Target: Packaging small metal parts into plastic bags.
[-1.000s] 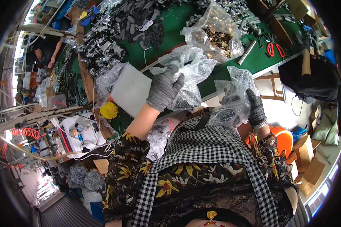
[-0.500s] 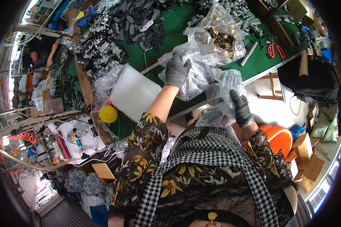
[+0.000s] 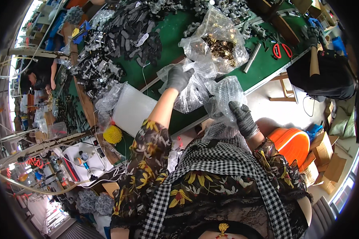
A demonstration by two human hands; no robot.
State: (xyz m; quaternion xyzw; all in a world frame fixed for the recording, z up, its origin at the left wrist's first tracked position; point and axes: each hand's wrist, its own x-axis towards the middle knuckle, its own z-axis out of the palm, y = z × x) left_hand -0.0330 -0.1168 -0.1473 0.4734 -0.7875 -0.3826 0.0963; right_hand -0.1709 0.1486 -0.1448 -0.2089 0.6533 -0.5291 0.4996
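Note:
My left hand point(image 3: 179, 79), in a dark grey glove, is closed on a crumpled sheet of clear bubble wrap point(image 3: 193, 93) at the table's near edge. My right hand point(image 3: 244, 119), gloved the same way, pinches the side of another clear bubble wrap piece point(image 3: 229, 93), which hangs over the edge toward my checked apron. Whether the two pieces join cannot be made out. Just beyond them lies an open clear plastic bag point(image 3: 237, 40) with small brass-coloured parts point(image 3: 222, 51) inside. A flat stack of white bubble wrap sheets point(image 3: 133, 109) lies to the left of my left hand.
Heaps of dark strip-shaped pieces point(image 3: 127, 36) and silvery metal parts point(image 3: 93, 73) cover the far left of the green table point(image 3: 173, 28). A metal tube point(image 3: 252, 57) and red-handled scissors point(image 3: 282, 51) lie right. An orange tub point(image 3: 290, 145) stands below. Other people point(image 3: 321, 73) work at both sides.
My left hand's fingers have closed more tightly on the bubble wrap. My right hand has shifted slightly left and down, still at its piece. The whole view has shifted a little.

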